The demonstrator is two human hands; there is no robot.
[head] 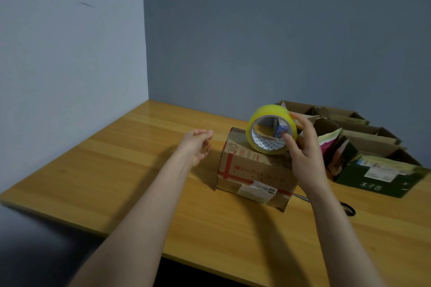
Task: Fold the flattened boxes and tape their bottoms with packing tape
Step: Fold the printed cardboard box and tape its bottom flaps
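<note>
Right now, R hand [303, 149] grips yellow tape roll [270, 110] atop brown box [251, 170]; L hand [198, 144] at box's 9 o'clock, fingers loosely curled, holding nothing.

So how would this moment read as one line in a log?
right hand: grips tape roll at brown box top | left hand: curled beside box, grip unclear | box: folded, on table
</note>
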